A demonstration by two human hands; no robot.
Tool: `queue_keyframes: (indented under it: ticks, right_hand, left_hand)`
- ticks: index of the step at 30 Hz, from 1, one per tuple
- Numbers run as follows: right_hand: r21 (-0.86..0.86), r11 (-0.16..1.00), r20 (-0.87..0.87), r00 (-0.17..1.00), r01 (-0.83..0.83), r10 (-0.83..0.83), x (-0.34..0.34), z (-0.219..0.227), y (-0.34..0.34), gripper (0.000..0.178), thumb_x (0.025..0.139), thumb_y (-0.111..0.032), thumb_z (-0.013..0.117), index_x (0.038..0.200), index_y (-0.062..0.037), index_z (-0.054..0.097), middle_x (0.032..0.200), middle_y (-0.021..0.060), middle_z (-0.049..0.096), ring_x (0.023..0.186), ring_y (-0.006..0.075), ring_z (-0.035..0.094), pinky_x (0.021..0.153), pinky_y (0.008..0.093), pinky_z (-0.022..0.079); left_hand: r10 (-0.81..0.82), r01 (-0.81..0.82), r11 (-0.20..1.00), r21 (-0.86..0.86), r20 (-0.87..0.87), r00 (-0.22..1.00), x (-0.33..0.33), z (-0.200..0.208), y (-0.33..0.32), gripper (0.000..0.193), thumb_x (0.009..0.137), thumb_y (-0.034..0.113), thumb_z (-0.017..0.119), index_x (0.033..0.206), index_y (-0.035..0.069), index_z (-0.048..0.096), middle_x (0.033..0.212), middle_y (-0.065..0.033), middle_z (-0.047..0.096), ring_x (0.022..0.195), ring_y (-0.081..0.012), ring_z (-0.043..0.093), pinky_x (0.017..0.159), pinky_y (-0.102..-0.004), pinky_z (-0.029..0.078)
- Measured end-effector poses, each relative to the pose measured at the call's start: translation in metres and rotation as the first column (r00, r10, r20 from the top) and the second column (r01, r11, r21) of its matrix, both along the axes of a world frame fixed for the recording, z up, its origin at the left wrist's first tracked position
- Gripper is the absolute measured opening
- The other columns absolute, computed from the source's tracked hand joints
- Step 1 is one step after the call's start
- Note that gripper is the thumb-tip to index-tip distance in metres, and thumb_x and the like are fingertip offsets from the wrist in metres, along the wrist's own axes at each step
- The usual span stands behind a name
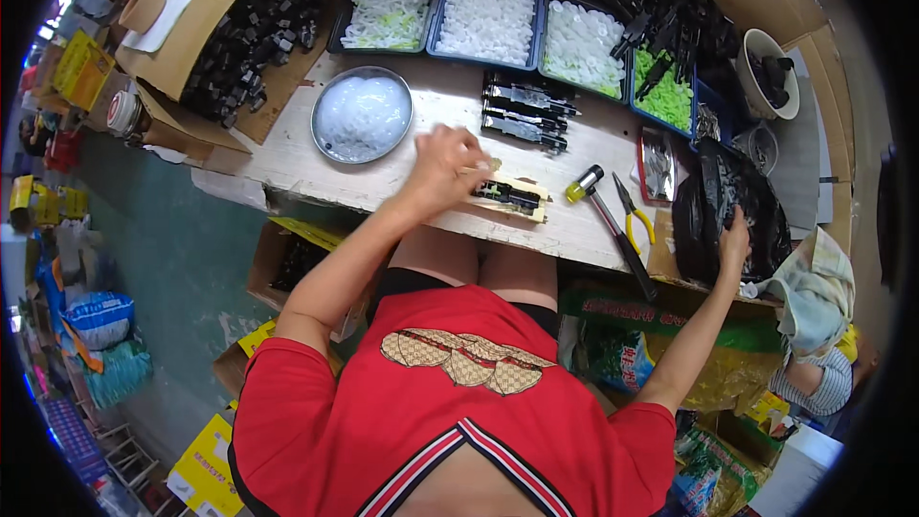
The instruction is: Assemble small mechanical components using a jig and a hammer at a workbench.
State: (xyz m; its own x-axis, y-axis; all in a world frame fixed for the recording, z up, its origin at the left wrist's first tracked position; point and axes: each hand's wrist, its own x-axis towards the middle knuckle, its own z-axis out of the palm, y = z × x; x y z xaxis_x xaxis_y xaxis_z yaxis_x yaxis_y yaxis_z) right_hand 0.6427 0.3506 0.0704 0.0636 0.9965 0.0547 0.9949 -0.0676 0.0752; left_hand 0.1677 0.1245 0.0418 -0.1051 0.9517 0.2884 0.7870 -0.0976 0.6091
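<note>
My left hand (442, 170) is over the left end of a pale, block-shaped holder (532, 216) near the bench's front edge. Its fingers are curled together, and whatever they pinch is too small or hidden to make out. A black, slim part (507, 195) with a bit of green lies in the holder. Out to the right, my right hand (735, 243) reaches into an open black plastic bag (697, 220), where its fingertips are hard to make out among small shiny pieces. Behind the holder, several black slim assemblies (525, 113) lie side by side.
A hammer (613, 226), yellow-handled pliers (636, 215) and a red-edged box (657, 165) lie on the right. A round metal dish (322, 138) holds white pieces. Blue trays (438, 54) of white and green parts line the back. A cardboard box (163, 62) of black parts stands left.
</note>
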Motion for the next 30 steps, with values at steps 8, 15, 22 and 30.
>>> queue_keyframes:
  ticks: [8, 15, 22, 30]
  right_hand:
    - [0.071, 0.991, -0.148, 0.981, -0.113, 0.122, -0.001, 0.015, -0.003, 0.036, 0.079, -0.011, 0.056, 0.114, -0.0179, 0.056, 0.09, 0.0093, 0.065, 0.088, 0.0301, 0.06, 0.08, 0.0419, 0.043]
    - [0.316, 0.933, -0.379, 0.879, -0.172, 0.29, 0.005, 0.011, 0.001, 0.02, 0.081, -0.013, 0.058, 0.1, -0.0081, 0.063, 0.081, 0.0096, 0.065, 0.073, 0.0211, 0.062, 0.064, 0.0307, 0.046]
    - [0.129, 0.988, -0.731, 0.664, -0.087, 0.154, 0.023, -0.003, 0.016, 0.019, 0.084, -0.02, 0.059, 0.09, -0.0023, 0.063, 0.065, -0.0029, 0.052, 0.055, 0.0042, 0.042, 0.051, 0.0196, 0.035]
    - [0.026, 0.993, -0.714, 0.693, -0.115, 0.099, 0.033, -0.012, 0.018, 0.022, 0.083, -0.02, 0.061, 0.09, 0.0004, 0.062, 0.07, 0.0006, 0.056, 0.066, 0.0077, 0.047, 0.062, 0.022, 0.039]
  left_hand:
    - [0.59, -0.56, 0.803, 0.203, -0.406, 0.698, -0.16, 0.025, 0.079, 0.015, 0.069, 0.014, 0.065, 0.084, 0.013, 0.068, 0.088, -0.0058, 0.06, 0.09, -0.0263, 0.053, 0.073, -0.0414, 0.04]
    - [0.409, -0.467, 0.883, 0.032, -0.538, 0.737, -0.182, 0.016, 0.09, 0.013, 0.067, 0.011, 0.063, 0.079, 0.013, 0.07, 0.088, -0.007, 0.06, 0.09, -0.0262, 0.052, 0.074, -0.04, 0.038]
    - [0.39, -0.408, 0.912, 0.03, -0.369, 0.844, -0.187, 0.011, 0.089, 0.013, 0.071, 0.018, 0.066, 0.08, 0.012, 0.07, 0.085, -0.0058, 0.059, 0.091, -0.0254, 0.054, 0.075, -0.0426, 0.038]
    - [0.26, -0.49, 0.864, 0.114, 0.732, 0.629, -0.195, 0.026, 0.067, 0.014, 0.075, 0.006, 0.066, 0.089, 0.003, 0.065, 0.071, 0.0003, 0.061, 0.06, -0.0057, 0.055, 0.052, -0.0208, 0.041]
